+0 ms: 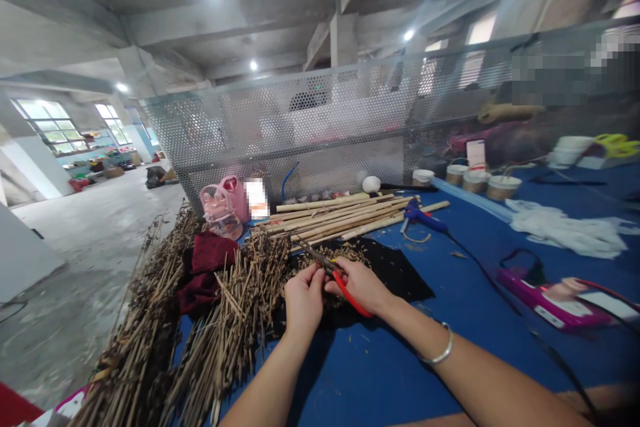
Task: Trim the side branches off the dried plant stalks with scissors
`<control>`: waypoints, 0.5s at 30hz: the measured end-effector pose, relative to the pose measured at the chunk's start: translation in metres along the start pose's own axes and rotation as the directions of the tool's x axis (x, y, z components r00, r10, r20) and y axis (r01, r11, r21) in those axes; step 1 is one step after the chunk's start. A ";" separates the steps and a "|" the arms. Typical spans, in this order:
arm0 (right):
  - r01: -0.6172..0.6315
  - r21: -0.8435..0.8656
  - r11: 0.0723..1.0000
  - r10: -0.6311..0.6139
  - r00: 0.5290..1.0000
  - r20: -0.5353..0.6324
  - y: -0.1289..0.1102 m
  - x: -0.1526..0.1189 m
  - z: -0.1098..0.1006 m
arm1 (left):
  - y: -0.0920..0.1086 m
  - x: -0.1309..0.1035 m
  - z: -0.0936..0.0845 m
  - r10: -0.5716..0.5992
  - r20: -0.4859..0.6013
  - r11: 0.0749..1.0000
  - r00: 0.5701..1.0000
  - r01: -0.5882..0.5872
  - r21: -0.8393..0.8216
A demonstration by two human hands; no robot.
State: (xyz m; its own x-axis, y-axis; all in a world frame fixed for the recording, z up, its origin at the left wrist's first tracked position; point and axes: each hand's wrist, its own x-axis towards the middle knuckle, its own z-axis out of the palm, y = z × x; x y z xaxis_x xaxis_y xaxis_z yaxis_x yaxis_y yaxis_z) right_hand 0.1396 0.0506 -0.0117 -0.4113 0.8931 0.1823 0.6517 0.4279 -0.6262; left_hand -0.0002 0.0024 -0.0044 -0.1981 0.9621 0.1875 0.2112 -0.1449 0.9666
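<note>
My right hand (363, 285) is closed around red-handled scissors (354, 298), whose dark blades point forward and left. Close beside it, my left hand (304, 299) has its thumb and fingers pinched together near the blades; what they hold is too small to make out. Under both hands lies a black cloth (403, 272) with small dried brown clippings (356, 252) on it. A thick heap of dried plant stems (235, 303) rests just left of my left hand.
Pale wooden sticks (345, 213) lie beyond my hands, with a blue glue gun (423, 217) at their right end. A pink bottle (225, 207) stands at the back left. A magenta power strip (550, 300) and white gloves (570, 227) lie right. A perforated metal screen (300, 130) edges the blue table.
</note>
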 end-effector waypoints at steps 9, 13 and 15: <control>0.037 -0.067 0.997 -0.035 0.999 0.031 0.002 0.001 -0.006 | -0.005 0.003 0.005 -0.122 0.041 0.977 0.992 0.128 -0.171; 0.075 -0.047 0.996 -0.072 0.996 0.060 -0.002 -0.002 -0.009 | -0.003 0.001 0.006 -0.103 0.076 0.977 0.992 0.115 -0.182; 0.090 -0.028 0.996 -0.088 0.995 0.043 -0.004 -0.003 -0.008 | -0.002 0.000 0.006 -0.073 0.087 0.982 0.994 0.086 -0.166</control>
State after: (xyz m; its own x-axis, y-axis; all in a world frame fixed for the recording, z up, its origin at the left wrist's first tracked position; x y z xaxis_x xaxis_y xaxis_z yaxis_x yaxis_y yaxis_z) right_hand 0.1433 0.0470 -0.0031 -0.4941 0.8450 0.2045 0.6295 0.5099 -0.5863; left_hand 0.0049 0.0041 -0.0072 -0.1289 0.9865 0.1011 0.0313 -0.0978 0.9947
